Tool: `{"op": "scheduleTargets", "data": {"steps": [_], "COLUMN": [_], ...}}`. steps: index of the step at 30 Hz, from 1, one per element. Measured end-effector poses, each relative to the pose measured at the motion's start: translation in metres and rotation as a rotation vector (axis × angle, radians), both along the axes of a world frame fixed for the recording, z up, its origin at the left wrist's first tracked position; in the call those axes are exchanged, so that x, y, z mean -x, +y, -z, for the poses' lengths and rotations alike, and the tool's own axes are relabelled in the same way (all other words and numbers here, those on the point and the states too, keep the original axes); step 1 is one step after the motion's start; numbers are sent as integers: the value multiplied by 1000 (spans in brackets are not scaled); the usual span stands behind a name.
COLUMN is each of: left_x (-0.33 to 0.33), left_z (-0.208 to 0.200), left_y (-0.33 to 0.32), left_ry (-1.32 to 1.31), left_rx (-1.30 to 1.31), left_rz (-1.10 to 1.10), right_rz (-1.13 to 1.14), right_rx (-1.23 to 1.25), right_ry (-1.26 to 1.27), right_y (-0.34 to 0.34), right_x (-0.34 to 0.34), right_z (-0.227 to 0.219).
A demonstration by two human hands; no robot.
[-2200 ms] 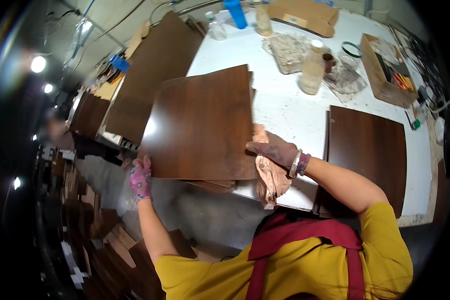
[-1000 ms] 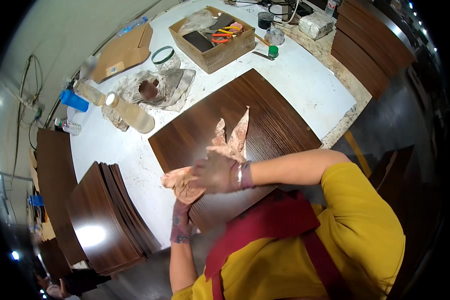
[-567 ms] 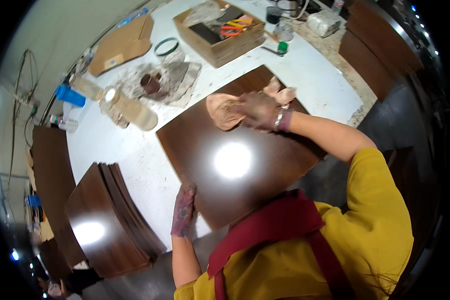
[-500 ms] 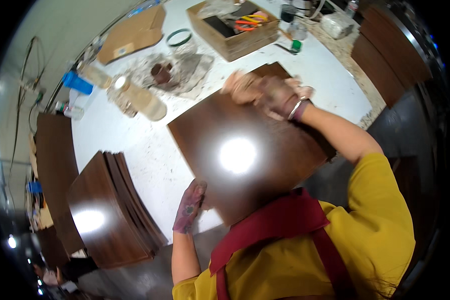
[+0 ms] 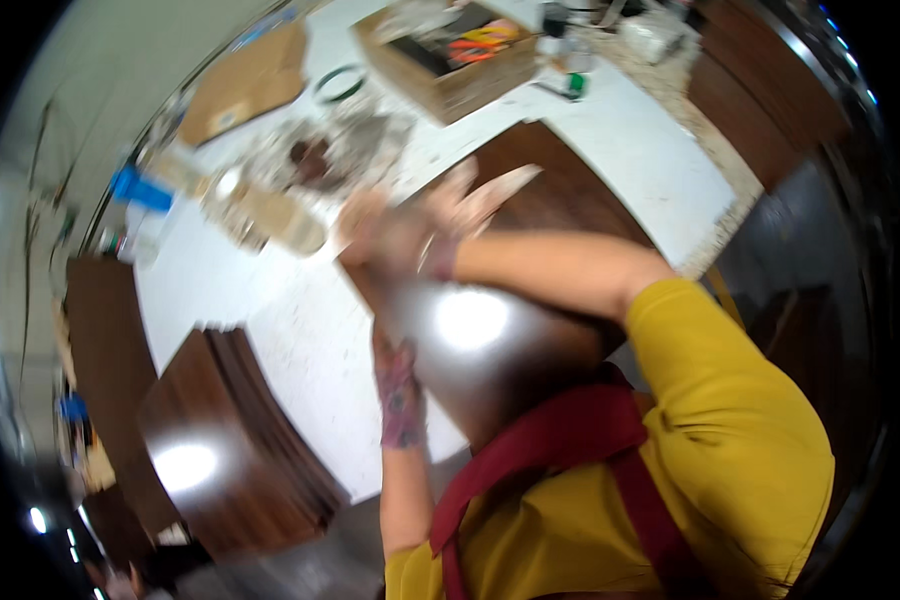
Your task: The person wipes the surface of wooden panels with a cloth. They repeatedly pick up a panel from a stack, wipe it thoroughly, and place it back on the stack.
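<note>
A dark brown, glossy wooden panel lies in front of me on the white table, a bright light reflected in its surface. My right hand, gloved and smeared by motion, grips a pale cloth over the panel's far left part. Loose ends of the cloth stick out on both sides of the hand. My left hand, in a purplish patterned glove, is at the panel's left edge. Its fingers are blurred and partly out of sight, so their grip does not show.
To the left stands a stack of similar brown panels. Beyond my hands are cloudy plastic bottles, a brown lump on a stained sheet, a green tape ring and a wooden box of tools. More dark panels are at far right.
My right hand has swept the cloth leftward across the panel, from its far right part to its left edge. My left hand has shifted slightly up along that edge. The whole view has tilted a little.
</note>
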State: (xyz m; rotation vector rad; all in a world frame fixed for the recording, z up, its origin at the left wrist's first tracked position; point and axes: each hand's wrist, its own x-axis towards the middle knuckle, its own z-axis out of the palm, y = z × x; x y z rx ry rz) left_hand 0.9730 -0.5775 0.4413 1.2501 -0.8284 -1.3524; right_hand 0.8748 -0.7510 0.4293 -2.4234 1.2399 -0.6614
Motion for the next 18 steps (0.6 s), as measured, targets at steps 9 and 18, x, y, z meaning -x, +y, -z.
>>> {"op": "scheduleTargets", "data": {"steps": [9, 18], "left_x": [-6, 114], "left_z": [-14, -42], "left_y": [-5, -187], "left_ry": [-100, -1395], "left_rx": [-153, 840], "left_rz": [-85, 143], "right_rz": [452, 205], "right_rx": [-179, -168], "right_ry": [232, 252], "right_y": [-54, 116], "right_x": [257, 372], "right_z": [-49, -88]}}
